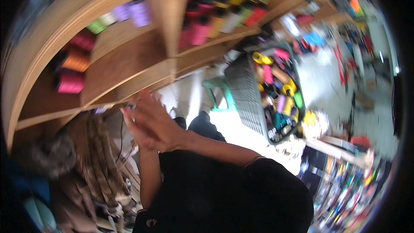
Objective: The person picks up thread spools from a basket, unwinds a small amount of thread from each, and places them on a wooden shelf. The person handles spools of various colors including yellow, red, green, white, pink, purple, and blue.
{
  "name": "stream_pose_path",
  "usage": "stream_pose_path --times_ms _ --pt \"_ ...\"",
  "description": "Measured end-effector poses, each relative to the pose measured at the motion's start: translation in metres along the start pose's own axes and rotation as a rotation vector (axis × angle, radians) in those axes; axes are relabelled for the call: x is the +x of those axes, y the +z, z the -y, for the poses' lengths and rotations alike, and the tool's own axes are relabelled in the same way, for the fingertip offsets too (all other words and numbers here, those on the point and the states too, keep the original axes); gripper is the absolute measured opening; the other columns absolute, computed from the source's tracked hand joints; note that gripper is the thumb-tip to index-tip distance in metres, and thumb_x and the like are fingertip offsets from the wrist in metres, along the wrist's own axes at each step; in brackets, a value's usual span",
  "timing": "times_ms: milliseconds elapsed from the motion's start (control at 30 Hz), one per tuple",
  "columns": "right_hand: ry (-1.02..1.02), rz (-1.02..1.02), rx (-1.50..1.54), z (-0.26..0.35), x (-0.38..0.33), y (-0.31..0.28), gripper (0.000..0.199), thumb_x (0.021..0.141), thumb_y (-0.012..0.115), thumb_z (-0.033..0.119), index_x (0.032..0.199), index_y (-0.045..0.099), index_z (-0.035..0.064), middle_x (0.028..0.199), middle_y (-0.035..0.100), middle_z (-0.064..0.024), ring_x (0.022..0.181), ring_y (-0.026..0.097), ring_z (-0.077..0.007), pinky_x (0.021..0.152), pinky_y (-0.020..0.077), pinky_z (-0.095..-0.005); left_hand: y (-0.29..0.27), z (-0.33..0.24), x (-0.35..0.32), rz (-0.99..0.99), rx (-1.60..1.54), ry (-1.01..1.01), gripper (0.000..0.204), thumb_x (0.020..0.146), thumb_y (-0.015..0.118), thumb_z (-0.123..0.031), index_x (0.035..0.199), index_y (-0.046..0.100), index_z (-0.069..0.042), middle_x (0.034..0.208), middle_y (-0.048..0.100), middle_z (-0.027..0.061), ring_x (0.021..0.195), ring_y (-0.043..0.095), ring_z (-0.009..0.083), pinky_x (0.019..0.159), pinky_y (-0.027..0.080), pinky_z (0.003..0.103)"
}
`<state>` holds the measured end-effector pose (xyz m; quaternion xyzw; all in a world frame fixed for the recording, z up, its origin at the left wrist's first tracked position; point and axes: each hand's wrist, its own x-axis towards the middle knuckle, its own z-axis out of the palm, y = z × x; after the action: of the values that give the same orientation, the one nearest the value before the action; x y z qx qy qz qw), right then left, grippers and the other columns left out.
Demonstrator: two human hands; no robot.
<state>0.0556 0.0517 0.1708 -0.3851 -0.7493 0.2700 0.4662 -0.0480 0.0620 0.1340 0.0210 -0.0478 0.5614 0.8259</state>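
In front of the wooden shelf [125, 75] my two hands meet, blurred by motion. My right hand [157, 118] lies across my left hand [134, 130], its fingers stretched toward the shelf. The left hand is partly covered by the right, with some fingers showing straight. I see nothing held between them. Nearest beyond the hands, a pink thread spool [71, 83] and an orange thread spool [76, 61] stand in the left compartment. Purple spools [139, 14] stand deeper in it. Pink, yellow, white and red spools [200, 30] fill the compartment to the right.
A dark plastic crate [246, 92] heaped with mixed thread spools stands at the right, next to a green stool [219, 90]. Brown rolled fabric [97, 164] leans under the shelf at the left. Many small coloured items [345, 198] crowd the lower right.
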Motion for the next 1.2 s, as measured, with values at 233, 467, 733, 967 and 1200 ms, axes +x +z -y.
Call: stream_pose_path --times_ms 233,467,733,967,1200 --pt "0.468 -0.166 -0.114 -0.052 -0.093 -0.072 0.062 0.097 0.034 0.050 0.140 0.042 0.0070 0.144 0.036 -0.0212 0.139 0.025 -0.0401 0.112 0.0156 -0.0544 0.048 0.101 0.026 -0.462 0.390 -0.430 0.093 0.087 0.025 -0.076 0.148 0.024 -0.007 0.152 0.024 0.0189 0.140 0.022 0.0335 0.115 0.013 0.044" --pt "0.818 -0.921 1.588 -0.077 -0.157 -0.127 0.086 0.085 0.038 0.074 0.137 0.045 0.0059 0.136 0.046 -0.0147 0.124 0.045 -0.0316 0.103 0.0335 -0.0448 -0.002 0.197 0.027 0.905 1.896 -0.384 0.088 0.089 0.032 -0.068 0.149 0.021 -0.004 0.153 0.019 0.0231 0.144 0.012 0.0382 0.114 0.009 0.053" --pt "0.988 -1.018 0.465 -0.096 -0.284 -0.207 0.035 0.091 0.059 0.028 0.118 0.058 0.0049 0.107 0.064 -0.0077 0.097 0.058 -0.0149 0.084 0.0471 -0.0298 -0.150 0.144 -0.014 0.367 2.283 -1.024 0.070 0.093 0.055 -0.039 0.145 0.029 -0.001 0.150 0.027 0.0243 0.140 0.025 0.0369 0.113 0.022 0.044" --pt "1.459 -0.731 -0.498 -0.164 -0.400 -0.275 0.066 0.079 0.071 0.038 0.126 0.045 -0.0006 0.097 0.065 -0.0208 0.090 0.065 -0.0347 0.079 0.0512 -0.0427 -0.202 -0.013 -0.136 -0.382 2.198 -1.381 0.061 0.095 0.052 -0.039 0.138 0.039 0.001 0.139 0.043 0.0228 0.131 0.037 0.0342 0.106 0.032 0.040" --pt "1.654 -0.672 -0.477 -0.200 -0.380 -0.288 0.081 0.071 0.074 0.043 0.127 0.037 -0.0036 0.103 0.063 -0.0239 0.096 0.062 -0.0410 0.081 0.0502 -0.0457 -0.187 -0.013 -0.218 -0.804 1.985 -1.245 0.054 0.095 0.051 -0.038 0.132 0.044 0.000 0.131 0.047 0.0197 0.124 0.041 0.0306 0.101 0.034 0.039"
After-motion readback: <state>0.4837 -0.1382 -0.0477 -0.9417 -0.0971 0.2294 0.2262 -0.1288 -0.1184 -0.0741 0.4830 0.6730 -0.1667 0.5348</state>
